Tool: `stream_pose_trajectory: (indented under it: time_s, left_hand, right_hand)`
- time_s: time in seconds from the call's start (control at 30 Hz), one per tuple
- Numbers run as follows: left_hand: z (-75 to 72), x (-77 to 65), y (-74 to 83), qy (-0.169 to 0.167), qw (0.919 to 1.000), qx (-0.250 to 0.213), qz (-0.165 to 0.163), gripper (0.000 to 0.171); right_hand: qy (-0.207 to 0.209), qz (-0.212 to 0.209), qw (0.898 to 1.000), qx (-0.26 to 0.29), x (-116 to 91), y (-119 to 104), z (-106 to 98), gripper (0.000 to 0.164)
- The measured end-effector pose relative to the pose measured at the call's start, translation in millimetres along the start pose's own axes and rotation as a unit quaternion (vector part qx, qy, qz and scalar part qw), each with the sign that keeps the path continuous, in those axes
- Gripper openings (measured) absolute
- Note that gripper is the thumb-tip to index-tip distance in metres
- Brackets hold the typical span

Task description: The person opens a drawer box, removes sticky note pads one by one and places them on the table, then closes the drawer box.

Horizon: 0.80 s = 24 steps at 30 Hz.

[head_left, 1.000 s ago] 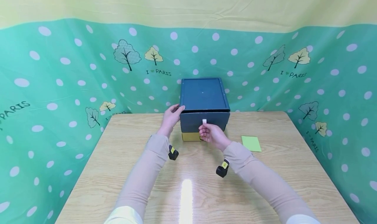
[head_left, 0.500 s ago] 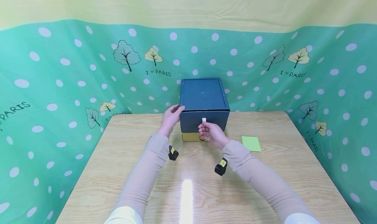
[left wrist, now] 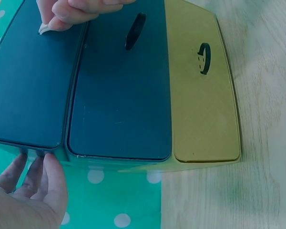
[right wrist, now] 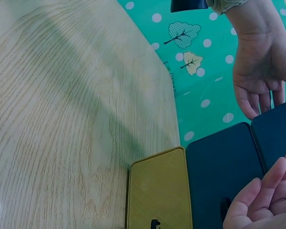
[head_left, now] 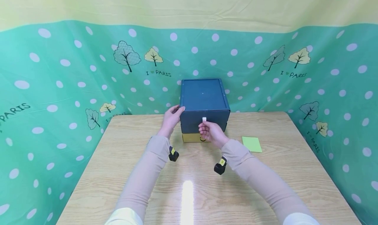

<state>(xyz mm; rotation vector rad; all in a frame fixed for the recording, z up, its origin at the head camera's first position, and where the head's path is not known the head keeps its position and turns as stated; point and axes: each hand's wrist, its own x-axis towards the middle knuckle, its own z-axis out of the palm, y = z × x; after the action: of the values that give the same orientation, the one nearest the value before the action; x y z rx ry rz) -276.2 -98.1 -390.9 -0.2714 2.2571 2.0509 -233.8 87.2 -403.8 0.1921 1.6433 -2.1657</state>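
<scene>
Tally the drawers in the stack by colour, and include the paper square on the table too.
Dark blue drawers: 2
Yellow drawer: 1
Light green paper square: 1
Total: 4

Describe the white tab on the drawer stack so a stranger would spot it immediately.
On the wooden table, before the green dotted curtain, stands a three-drawer stack. On the front of its dark blue top drawer is the small white tab, pinched by the right hand. The middle drawer and yellow bottom drawer have black handles; only this tab is white.
</scene>
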Motion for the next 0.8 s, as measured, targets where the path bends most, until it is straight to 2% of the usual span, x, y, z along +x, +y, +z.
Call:
stream_pose_trajectory:
  time_s: [0.8]
  left_hand:
    - [1.1,-2.6,1.9,0.002,1.0,-0.001,-0.001,0.058]
  right_hand:
    - [0.01,-0.004,1.0,0.001,4.3,-0.6,1.4,0.031]
